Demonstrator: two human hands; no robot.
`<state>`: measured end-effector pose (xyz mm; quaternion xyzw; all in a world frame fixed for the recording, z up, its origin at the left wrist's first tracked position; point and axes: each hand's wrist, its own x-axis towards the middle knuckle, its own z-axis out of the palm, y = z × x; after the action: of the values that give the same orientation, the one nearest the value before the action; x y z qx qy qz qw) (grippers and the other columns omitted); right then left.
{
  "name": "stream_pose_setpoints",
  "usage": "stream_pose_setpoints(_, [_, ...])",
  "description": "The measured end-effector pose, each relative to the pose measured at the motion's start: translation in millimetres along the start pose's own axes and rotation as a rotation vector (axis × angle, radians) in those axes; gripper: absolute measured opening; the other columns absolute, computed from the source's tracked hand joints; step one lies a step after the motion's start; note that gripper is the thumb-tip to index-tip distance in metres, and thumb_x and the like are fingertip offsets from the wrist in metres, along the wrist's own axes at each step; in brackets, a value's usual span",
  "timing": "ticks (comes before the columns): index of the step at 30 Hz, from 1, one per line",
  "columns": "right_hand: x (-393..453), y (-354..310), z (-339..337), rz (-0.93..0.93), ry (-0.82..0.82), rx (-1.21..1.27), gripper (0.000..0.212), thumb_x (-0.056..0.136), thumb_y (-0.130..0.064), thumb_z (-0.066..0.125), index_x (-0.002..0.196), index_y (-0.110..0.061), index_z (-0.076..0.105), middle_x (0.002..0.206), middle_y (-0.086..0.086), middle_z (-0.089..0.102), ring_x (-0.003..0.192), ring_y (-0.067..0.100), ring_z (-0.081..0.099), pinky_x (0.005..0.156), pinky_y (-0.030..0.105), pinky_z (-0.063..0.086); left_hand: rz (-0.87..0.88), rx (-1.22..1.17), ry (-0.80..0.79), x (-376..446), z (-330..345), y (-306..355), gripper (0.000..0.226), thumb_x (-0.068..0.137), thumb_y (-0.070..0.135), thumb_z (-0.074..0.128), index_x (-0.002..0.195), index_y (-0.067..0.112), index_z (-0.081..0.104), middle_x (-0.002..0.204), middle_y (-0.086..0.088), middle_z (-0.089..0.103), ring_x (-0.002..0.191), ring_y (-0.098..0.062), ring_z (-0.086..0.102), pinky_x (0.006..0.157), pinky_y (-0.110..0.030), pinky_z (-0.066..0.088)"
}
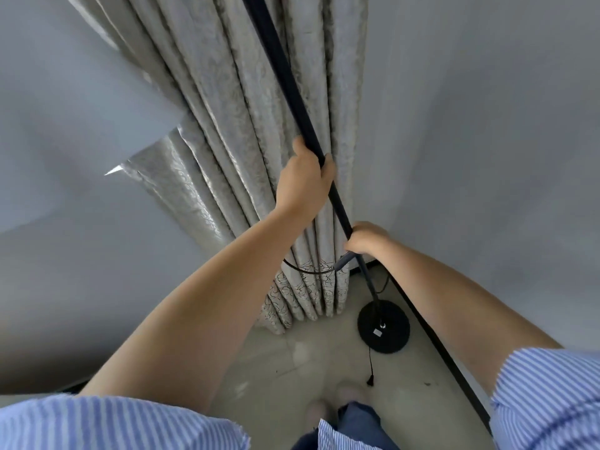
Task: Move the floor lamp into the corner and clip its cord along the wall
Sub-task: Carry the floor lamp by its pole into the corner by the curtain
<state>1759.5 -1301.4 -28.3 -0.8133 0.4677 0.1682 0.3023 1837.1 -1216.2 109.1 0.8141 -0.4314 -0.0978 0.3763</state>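
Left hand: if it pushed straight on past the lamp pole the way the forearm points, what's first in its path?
Likely the curtain. The left hand grips the lamp pole right in front of the folds, forearm aimed at them. From this one view the gap between hand and fabric can't be judged.

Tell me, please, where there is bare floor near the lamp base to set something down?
Bare tile lies between the curtain hem, the lamp base and the person's feet. The corner is crowded: the base sits close to the black baseboard, the cord trails off its near edge, and both hands, left hand and right hand, grip the pole.
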Motion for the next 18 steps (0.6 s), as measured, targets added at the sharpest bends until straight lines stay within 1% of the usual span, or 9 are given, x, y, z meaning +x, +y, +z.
stream_pose_setpoints(1, [6,-1,-5,-0.016,0.001,0.002,0.009,0.082,-0.020,0.052,0.087,-0.012,0.051,0.063,-0.001,0.045,0.063,0.019,0.052,0.047,0.024,0.036,0.005,0.018,0.007,6,1,1,0.047,0.097,0.016,0.042,0.128,-0.013,0.023,0.061,-0.007,0.053,0.057,-0.025,0.051,0.049,-0.032,0.043])
stream_pose_setpoints(3, [15,-3,-15,-0.041,0.010,0.007,0.018,0.082,-0.023,0.054,0.095,-0.011,0.055,0.066,-0.001,0.047,0.075,0.023,0.054,0.056,0.025,0.040,0.023,0.049,0.020,16,3,5,0.049,0.098,0.018,0.042,0.129,-0.014,0.023,0.060,-0.007,0.054,0.062,-0.030,0.056,0.050,-0.032,0.042])
stream_pose_setpoints(5, [24,-3,-22,-0.057,0.033,0.035,0.025,0.083,-0.025,0.054,0.102,-0.010,0.056,0.073,0.000,0.052,0.081,0.025,0.056,0.064,0.027,0.041,0.034,0.082,0.038,24,6,9,0.050,0.098,0.020,0.042,0.130,-0.013,0.023,0.074,-0.020,0.064,0.068,-0.036,0.062,0.051,-0.031,0.041])
stream_pose_setpoints(7, [32,-1,-27,-0.056,0.069,0.073,0.026,0.084,-0.026,0.052,0.104,-0.010,0.057,0.083,0.003,0.054,0.082,0.026,0.056,0.067,0.028,0.041,0.038,0.130,0.055,32,10,14,0.052,0.098,0.022,0.042,0.131,-0.012,0.022,0.083,-0.022,0.065,0.076,-0.037,0.064,0.053,-0.030,0.041])
stream_pose_setpoints(10, [42,4,-31,-0.043,0.100,0.103,0.025,0.086,-0.025,0.048,0.102,-0.008,0.057,0.084,0.005,0.055,0.077,0.024,0.053,0.060,0.026,0.039,0.070,0.186,0.048,36,19,22,0.055,0.098,0.021,0.042,0.133,-0.015,0.017,0.084,-0.022,0.066,0.075,-0.036,0.065,0.053,-0.033,0.046])
stream_pose_setpoints(11, [46,7,-33,-0.046,0.099,0.116,0.024,0.086,-0.024,0.049,0.101,-0.007,0.057,0.084,0.005,0.055,0.077,0.024,0.053,0.061,0.027,0.039,0.077,0.191,0.047,37,22,25,0.056,0.098,0.020,0.042,0.133,-0.015,0.017,0.086,-0.023,0.067,0.076,-0.036,0.065,0.055,-0.033,0.048])
stream_pose_setpoints(15, [51,17,-41,-0.053,0.095,0.175,0.017,0.081,-0.025,0.058,0.087,-0.011,0.053,0.085,0.006,0.054,0.082,0.026,0.055,0.068,0.031,0.041,0.084,0.201,0.050,45,33,35,0.056,0.098,0.020,0.043,0.134,-0.014,0.016,0.095,-0.026,0.066,0.079,-0.037,0.065,0.054,-0.031,0.044])
stream_pose_setpoints(16, [49,21,-42,-0.062,0.101,0.184,0.018,0.081,-0.026,0.056,0.089,-0.009,0.055,0.086,0.007,0.055,0.085,0.027,0.057,0.068,0.031,0.043,0.091,0.208,0.045,46,36,37,0.056,0.098,0.020,0.044,0.134,-0.014,0.017,0.095,-0.027,0.066,0.078,-0.037,0.064,0.054,-0.032,0.045])
stream_pose_setpoints(18, [44,34,-41,-0.083,0.123,0.204,0.032,0.084,-0.030,0.052,0.105,-0.007,0.057,0.097,0.012,0.059,0.100,0.030,0.058,0.075,0.034,0.045,0.093,0.187,0.044,48,40,42,0.053,0.097,0.018,0.045,0.132,-0.013,0.020,0.095,-0.029,0.066,0.075,-0.036,0.063,0.056,-0.035,0.048])
